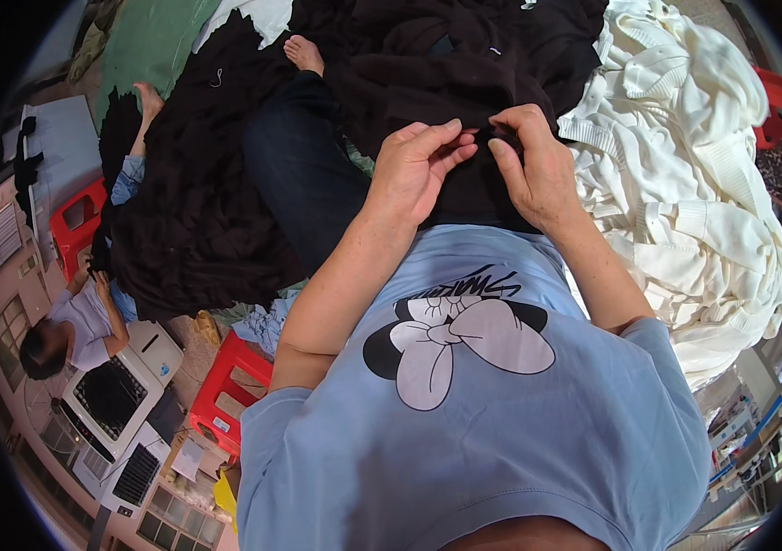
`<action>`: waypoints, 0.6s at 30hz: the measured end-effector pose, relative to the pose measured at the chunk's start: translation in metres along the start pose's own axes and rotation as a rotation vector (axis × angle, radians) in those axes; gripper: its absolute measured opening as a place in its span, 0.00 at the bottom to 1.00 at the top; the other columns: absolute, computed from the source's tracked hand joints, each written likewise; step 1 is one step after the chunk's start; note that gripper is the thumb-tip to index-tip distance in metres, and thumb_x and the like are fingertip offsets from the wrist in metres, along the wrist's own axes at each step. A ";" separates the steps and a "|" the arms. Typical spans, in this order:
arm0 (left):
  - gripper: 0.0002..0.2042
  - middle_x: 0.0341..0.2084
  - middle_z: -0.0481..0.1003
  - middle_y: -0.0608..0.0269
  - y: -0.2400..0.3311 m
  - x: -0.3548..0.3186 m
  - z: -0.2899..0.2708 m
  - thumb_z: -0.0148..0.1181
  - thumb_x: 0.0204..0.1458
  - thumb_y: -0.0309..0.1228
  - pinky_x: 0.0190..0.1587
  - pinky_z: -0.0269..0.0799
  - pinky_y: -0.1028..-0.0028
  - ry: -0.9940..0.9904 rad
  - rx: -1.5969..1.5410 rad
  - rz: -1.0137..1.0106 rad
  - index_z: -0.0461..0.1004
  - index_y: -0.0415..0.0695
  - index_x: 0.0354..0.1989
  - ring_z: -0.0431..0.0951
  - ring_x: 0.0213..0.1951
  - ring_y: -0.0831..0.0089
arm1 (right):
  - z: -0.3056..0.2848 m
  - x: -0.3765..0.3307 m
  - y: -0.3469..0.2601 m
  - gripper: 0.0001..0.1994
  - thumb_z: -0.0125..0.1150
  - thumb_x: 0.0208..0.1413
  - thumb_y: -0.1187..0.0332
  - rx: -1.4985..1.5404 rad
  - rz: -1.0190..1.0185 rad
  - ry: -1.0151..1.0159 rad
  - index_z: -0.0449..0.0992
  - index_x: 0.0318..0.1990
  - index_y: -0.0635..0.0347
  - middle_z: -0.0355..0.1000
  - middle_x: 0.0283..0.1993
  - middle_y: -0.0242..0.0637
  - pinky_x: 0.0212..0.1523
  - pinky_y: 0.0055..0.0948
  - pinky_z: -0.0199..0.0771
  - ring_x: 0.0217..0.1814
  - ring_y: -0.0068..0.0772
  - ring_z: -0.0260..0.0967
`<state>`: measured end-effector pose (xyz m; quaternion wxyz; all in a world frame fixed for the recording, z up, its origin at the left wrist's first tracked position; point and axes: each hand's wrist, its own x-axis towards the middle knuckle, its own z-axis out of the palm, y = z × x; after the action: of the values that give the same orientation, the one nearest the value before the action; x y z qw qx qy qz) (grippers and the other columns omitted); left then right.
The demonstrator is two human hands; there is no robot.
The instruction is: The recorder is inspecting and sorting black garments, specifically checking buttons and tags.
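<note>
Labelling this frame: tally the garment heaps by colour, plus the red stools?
Black garment heaps: 2, one on the lap under the left hand and right hand, one at the left
Cream garment heap: 1
Red stools: 3
Total: 6

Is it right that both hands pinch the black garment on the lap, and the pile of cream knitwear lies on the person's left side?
Not quite. Both hands, left hand and right hand, do pinch the black garment on the lap, but the pile of cream knitwear lies on the person's right side, not the left. The head view shows this.
</note>
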<state>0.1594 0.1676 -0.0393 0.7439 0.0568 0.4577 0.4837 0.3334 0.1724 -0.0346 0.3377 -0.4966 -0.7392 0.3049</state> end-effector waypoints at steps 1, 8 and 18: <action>0.06 0.30 0.77 0.53 -0.001 -0.001 0.001 0.60 0.54 0.24 0.43 0.76 0.71 0.000 0.001 -0.002 0.74 0.35 0.29 0.78 0.35 0.69 | 0.000 0.000 -0.002 0.12 0.61 0.54 0.68 0.000 0.002 0.001 0.71 0.42 0.62 0.68 0.39 0.41 0.31 0.32 0.72 0.33 0.41 0.71; 0.04 0.31 0.78 0.53 -0.012 0.000 0.000 0.58 0.55 0.23 0.49 0.75 0.68 -0.035 -0.010 0.062 0.75 0.36 0.28 0.79 0.38 0.67 | 0.005 0.003 -0.004 0.17 0.60 0.53 0.70 -0.237 -0.071 0.040 0.73 0.51 0.61 0.66 0.40 0.38 0.35 0.32 0.71 0.39 0.39 0.69; 0.05 0.31 0.78 0.50 -0.017 0.002 0.005 0.58 0.54 0.21 0.48 0.77 0.67 0.004 0.035 0.116 0.74 0.35 0.27 0.80 0.37 0.65 | 0.008 0.006 -0.002 0.14 0.62 0.51 0.71 -0.313 -0.098 0.060 0.77 0.46 0.60 0.67 0.37 0.34 0.35 0.30 0.71 0.38 0.35 0.68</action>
<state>0.1745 0.1622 -0.0464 0.7125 0.0952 0.4634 0.5183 0.3240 0.1764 -0.0367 0.2926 -0.5153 -0.7907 0.1541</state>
